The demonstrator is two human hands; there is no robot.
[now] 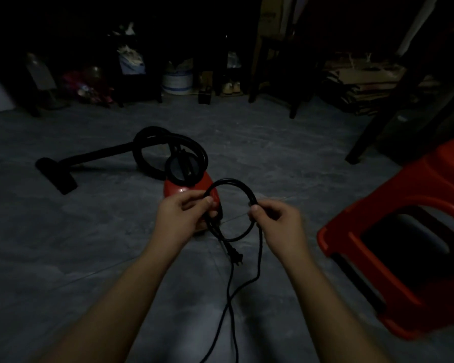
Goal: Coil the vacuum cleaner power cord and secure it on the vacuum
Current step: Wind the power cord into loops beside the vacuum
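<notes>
**On the grey floor, in poor light: cord part-coiled between two hands**

At far left, found a black floor nozzle lying flat on the mottled grey floor, joined by a rigid tube to a ribbed black hose looped in a springy ring over the machine. Just right of that, made out the vacuum: a small rounded red body of glossy plastic with a dark round lid, standing close beyond the hands and partly hidden by them. Judged it parked there for easy reach with a finished coil.

In front of it, saw the left hand with thumb and fingers pinching the gathered turns of the power cord, probably to keep the loops stacked and prevent springing apart. Took the cord for thin, smooth, rubbery black flex, stiff enough to hold a round loop in the air between the hands. Below the loop, noted the plug dangling free and two slack strands trailing toward the bottom edge. Reckoned much of the length not yet wound and nothing yet fastened on the vacuum.

Further right, saw the right hand pinching the loop's other side between thumb and forefinger, remaining fingers curled, likely for sizing a turn. At far right, noted a red stool, moulded plastic, glossy.
</notes>
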